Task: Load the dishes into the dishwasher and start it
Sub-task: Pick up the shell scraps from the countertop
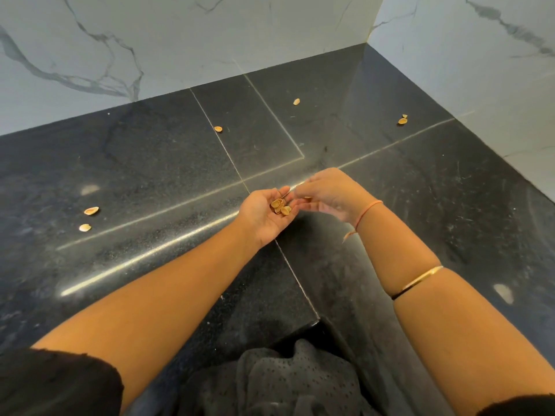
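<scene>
Over the black countertop (150,175), in the head view, a small heap of shells (280,206) is being carried in the upturned, loosely cupped left hand (264,211). Just beside its fingertips, a single shell (307,198) is being pinched by the curled right hand (333,193), though blur is hiding the detail. Loose shells are lying scattered, well apart from the hands: two at the left (91,210), one on a seam (218,129), one further back (296,101), and a pair near the marble wall (480,70). Where the dishes and dishwasher stand cannot be told.
</scene>
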### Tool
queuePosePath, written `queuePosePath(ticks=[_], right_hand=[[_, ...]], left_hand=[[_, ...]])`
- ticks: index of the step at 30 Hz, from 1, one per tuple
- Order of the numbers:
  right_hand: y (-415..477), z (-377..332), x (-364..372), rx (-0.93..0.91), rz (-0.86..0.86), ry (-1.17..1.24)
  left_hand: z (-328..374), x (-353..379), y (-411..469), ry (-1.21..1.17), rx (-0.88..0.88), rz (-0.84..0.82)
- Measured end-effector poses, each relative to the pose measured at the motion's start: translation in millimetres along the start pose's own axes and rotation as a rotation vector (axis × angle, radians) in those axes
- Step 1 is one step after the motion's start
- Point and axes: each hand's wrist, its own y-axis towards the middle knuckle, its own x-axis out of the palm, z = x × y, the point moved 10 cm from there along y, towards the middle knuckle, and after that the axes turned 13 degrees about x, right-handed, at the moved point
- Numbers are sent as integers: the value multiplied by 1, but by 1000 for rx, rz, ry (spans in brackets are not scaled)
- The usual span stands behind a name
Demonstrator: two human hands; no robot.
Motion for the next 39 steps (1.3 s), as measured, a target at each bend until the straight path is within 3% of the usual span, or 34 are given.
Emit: queuePosePath(ticks=[4, 7, 9, 11, 13, 16, 19, 25, 28, 34, 39], right_hand=[[-7, -21, 23, -159, 186, -567], [-11, -35, 29, -224, 225, -708], [-5, -38, 16, -214, 234, -616], [-1, -44, -10, -275, 287, -324], [4, -51, -52, -358, 454, -182], [23, -58, -114, -378, 645, -256], [58, -61, -165, -329, 707, -384], [117, -47, -225, -41, 754, -696], [133, -47, -236, 23, 750, -746], [158, -52, -244, 108, 760, -605], [173, -93, -192, -80, 746, -686]], left_hand=[[-2, 7, 3, -84, -20, -4], [2, 6, 14, -114, -1, 41], [6, 8, 23, -107, 8, 56], [9, 11, 30, -104, 8, 77], [14, 19, 35, -87, 19, 90], [18, 33, 43, -60, 24, 76], [19, 39, 51, -48, 25, 79], [22, 38, 64, -34, 23, 100], [23, 34, 64, -29, 7, 93], [31, 33, 62, -73, -9, 71], [42, 29, 59, -84, -4, 62]])
